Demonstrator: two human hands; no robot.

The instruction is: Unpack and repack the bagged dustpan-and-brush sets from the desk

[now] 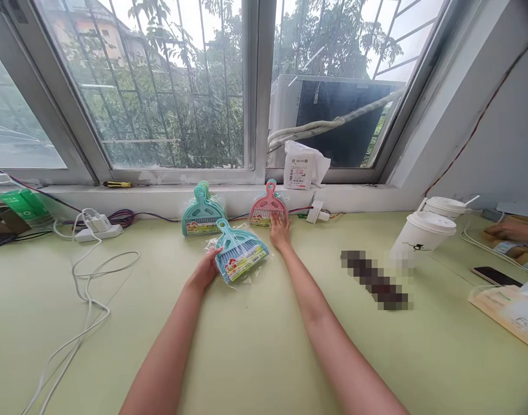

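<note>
My left hand (207,270) grips the left edge of a blue mini dustpan and brush set (241,253), wrapped in clear plastic and tilted above the table. Its fingers are mostly hidden behind the set. Farther forward, my right hand (280,231) lies with outstretched fingers against the front of a pink dustpan and brush set (269,203), which leans upright on the wall below the window. Another set shows behind the pink one. To the left, several green-blue dustpan and brush sets (201,210) lean upright together in their wrappers.
White cables and a power strip (98,231) lie on the left. A screwdriver (117,184) and a white packet (299,168) rest on the sill. On the right are lidded paper cups (422,236), a pixelated dark object (376,280), a phone (496,276) and a tissue pack (508,311).
</note>
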